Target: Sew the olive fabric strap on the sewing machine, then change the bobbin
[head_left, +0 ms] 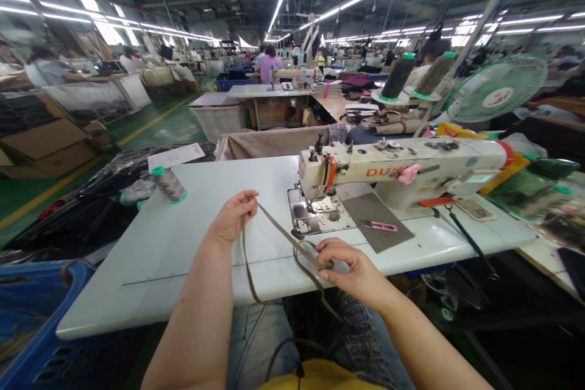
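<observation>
My left hand [234, 217] pinches a narrow olive-green fabric strap [284, 234] above the white sewing table [150, 274]. My right hand [343, 266] grips another stretch of the same strap, which forms a loop near those fingers, and its loose end hangs past the table's front edge. Both hands are in front of the cream DUK industrial sewing machine [393, 170], and neither touches it. Beside the machine's needle plate lies a grey mat [368, 210] with pink thread snips [380, 226] on it. A grey thread spool [168, 184] stands left of my left hand.
A blue plastic crate [41, 317] sits at the lower left. Black material [73, 222] lies beyond the table's left edge. Thread cones [397, 76] and a green fan [497, 88] stand behind the machine. Co-workers sit at other sewing stations further back.
</observation>
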Demonstrator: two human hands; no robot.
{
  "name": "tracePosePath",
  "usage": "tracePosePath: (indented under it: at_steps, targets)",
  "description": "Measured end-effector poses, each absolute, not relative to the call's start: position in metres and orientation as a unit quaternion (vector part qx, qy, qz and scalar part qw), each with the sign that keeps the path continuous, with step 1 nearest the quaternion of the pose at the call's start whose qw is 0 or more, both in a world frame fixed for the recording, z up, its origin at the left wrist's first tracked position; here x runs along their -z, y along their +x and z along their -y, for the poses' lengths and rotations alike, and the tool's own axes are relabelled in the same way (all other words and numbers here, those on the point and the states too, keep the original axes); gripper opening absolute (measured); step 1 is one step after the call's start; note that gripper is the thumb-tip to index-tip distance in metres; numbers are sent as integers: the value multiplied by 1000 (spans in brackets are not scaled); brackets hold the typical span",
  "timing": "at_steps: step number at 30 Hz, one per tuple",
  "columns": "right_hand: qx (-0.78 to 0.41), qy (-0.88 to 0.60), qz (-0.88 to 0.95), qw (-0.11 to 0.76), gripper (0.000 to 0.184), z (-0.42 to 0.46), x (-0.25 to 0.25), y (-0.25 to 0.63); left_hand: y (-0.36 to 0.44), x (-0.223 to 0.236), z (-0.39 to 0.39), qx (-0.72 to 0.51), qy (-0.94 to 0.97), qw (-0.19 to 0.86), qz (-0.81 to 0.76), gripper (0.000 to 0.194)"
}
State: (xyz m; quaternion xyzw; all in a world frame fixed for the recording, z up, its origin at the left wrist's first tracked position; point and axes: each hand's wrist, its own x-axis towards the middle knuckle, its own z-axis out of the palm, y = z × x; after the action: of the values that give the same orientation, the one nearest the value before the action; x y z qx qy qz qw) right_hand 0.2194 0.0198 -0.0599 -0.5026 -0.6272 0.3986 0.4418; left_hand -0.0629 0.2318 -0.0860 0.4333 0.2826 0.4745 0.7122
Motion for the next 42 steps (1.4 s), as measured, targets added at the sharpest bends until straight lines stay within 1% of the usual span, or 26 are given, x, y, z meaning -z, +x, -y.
tracePosePath:
  at_steps: [5,9,10,11,14,15,16,17,18,20,21,25,28,30,32,34,36,38,41,42]
  targets:
    - [-333,-546,622,452,18,-9,50,219,-64,87,-233,-490,422,715,-264,46]
    - [-321,-574,600,456,10,0,43,217,-65,86,-233,-511,410,714,-248,45]
    - [-320,-579,598,452,13,3,41,216,-65,85,-233,-514,408,714,-245,46]
    - [-318,-586,597,446,22,6,40,215,-65,84,-233,-517,406,714,-242,48]
    - [-322,-610,587,425,55,16,41,214,-65,84,-234,-521,406,712,-239,51]
    - [-337,-615,584,410,63,18,43,214,-66,85,-234,-522,407,710,-240,50]
    - [-358,-617,583,388,66,20,47,214,-66,85,-235,-521,410,709,-242,50]
    - [-379,-618,587,360,61,22,51,213,-66,86,-235,-518,414,707,-245,49]
    - [-397,-618,594,328,50,23,55,213,-66,87,-236,-515,419,705,-249,48]
    - [-414,-618,609,276,18,25,65,211,-65,87,-236,-501,435,702,-260,47]
    - [-415,-620,612,262,9,26,70,210,-64,87,-235,-492,444,700,-265,47]
    - [-463,-597,618,218,15,36,87,205,-59,88,-225,-451,495,682,-292,47]
    - [-491,-570,632,184,16,44,95,205,-55,93,-212,-427,546,642,-328,43]
    - [-461,-593,637,175,16,47,99,208,-55,100,-204,-421,581,595,-362,37]
    - [-408,-628,638,180,20,48,101,212,-57,108,-197,-426,609,537,-400,31]
    - [-370,-644,639,200,28,47,102,218,-62,115,-192,-435,628,478,-434,28]
    - [-360,-638,642,225,32,45,100,223,-67,119,-185,-444,644,427,-454,27]
    - [-358,-628,648,241,30,43,98,226,-72,120,-177,-445,662,387,-462,27]
    - [-347,-632,646,249,12,38,94,229,-77,118,-160,-435,693,346,-459,30]
    - [-343,-637,643,253,15,37,93,230,-78,117,-154,-432,702,334,-457,32]
